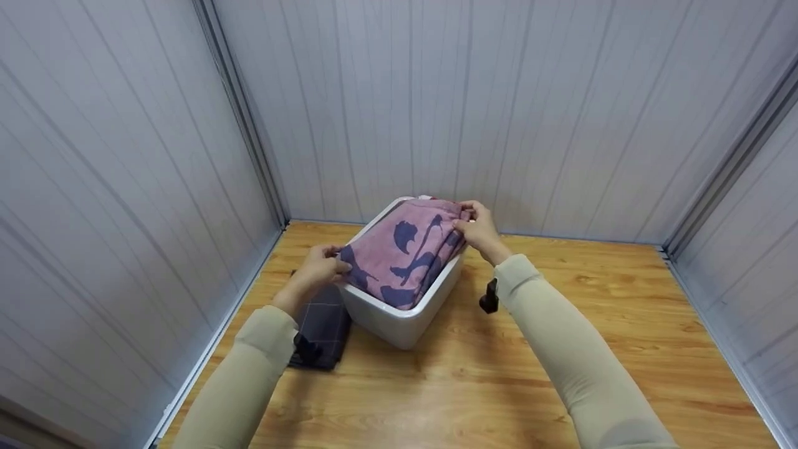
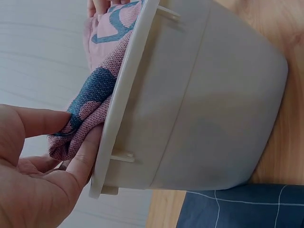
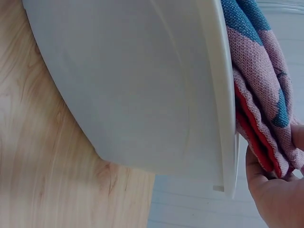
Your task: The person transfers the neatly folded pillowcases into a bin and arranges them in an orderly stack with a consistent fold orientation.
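A folded pink knitted cloth [image 1: 399, 249] with dark blue animal shapes lies across the top of a white plastic bin [image 1: 399, 321]. My left hand [image 1: 318, 269] pinches its left corner between thumb and fingers, just over the bin's rim. In the left wrist view that hand [image 2: 52, 166] has the folded layers [image 2: 92, 90] between its fingertips. At the far right corner, my right hand [image 1: 480, 231] grips the cloth. The right wrist view has this hand [image 3: 280, 190] around several stacked layers, with red fabric [image 3: 256, 130] between the pink ones. The bin's inside is hidden.
A dark blue folded cloth [image 1: 324, 321] with thin pale lines lies on the wooden floor [image 1: 430, 399], left of the bin and partly under my left arm. Pale panelled walls [image 1: 411, 112] stand behind and on both sides.
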The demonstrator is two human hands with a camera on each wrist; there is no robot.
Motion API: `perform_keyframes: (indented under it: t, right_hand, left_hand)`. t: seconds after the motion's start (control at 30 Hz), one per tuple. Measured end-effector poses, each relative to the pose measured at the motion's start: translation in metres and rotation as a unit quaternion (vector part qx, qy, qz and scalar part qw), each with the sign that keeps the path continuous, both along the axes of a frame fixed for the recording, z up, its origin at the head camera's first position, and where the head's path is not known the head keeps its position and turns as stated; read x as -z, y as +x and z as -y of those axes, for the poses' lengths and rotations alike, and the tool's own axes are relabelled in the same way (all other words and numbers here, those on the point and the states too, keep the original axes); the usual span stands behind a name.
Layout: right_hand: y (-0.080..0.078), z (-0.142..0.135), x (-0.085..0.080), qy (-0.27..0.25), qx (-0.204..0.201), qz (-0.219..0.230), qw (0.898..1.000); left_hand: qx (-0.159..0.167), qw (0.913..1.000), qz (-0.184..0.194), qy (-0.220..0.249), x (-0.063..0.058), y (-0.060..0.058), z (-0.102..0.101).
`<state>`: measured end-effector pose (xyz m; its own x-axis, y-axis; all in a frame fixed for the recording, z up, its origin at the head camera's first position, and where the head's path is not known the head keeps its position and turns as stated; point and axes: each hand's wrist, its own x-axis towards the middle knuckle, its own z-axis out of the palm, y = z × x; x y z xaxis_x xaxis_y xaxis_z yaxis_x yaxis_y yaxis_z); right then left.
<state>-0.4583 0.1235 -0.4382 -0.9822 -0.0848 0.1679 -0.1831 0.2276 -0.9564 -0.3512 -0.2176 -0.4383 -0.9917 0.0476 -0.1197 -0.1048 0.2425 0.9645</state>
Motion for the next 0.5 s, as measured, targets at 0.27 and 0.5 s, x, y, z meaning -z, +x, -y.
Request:
perform_keyframes:
  t: [0.27, 0.5]
  right_hand:
    - [0.003, -0.005, -0.002, 0.013, 0.001, 0.007, 1.0]
    - [0.006, -0.015, -0.004, 0.028, 0.01, 0.013, 0.999]
  left_hand:
    - [-0.017, 0.9989, -0.022, -0.036, 0.0, 0.001, 0.002]
    - [-0.075, 0.9909, -0.068, -0.089, -0.002, 0.001, 0.015]
